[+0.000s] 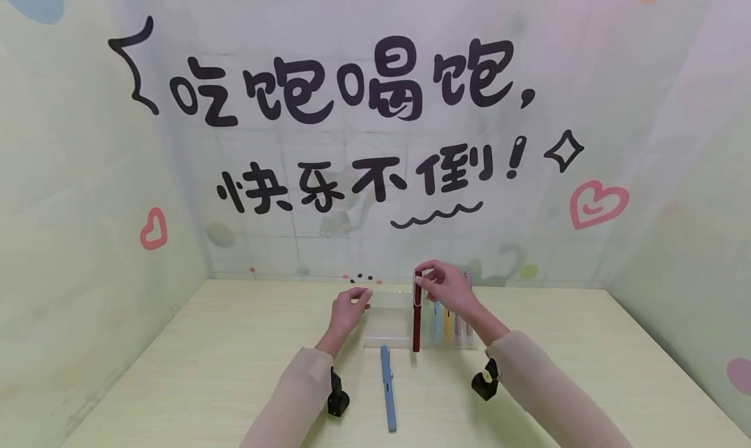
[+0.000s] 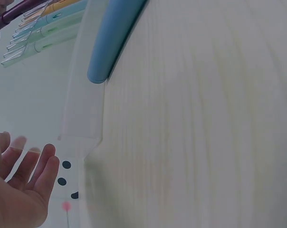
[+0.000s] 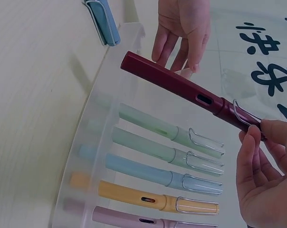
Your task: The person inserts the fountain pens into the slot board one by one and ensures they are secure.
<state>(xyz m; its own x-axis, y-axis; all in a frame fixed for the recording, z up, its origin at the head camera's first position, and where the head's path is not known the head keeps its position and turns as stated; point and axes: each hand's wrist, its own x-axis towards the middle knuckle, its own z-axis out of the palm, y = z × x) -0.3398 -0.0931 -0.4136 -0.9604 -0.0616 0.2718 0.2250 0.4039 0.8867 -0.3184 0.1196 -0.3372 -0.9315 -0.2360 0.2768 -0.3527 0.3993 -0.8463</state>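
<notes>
My right hand pinches a dark red fountain pen near the end of its clipped cap. The pen is held upright in front of a clear pen stand, its barrel pointing down. At the stand's left side, my left hand grips the clear edge between thumb and fingers. Several capped pens rest side by side in the stand, among them a green pen, a light blue pen, an orange pen and a mauve pen.
A blue pen lies on the pale wooden table in front of the stand, between the forearms. Behind the table hangs a printed backdrop with large dark characters. Black wrist cameras sit below both sleeves.
</notes>
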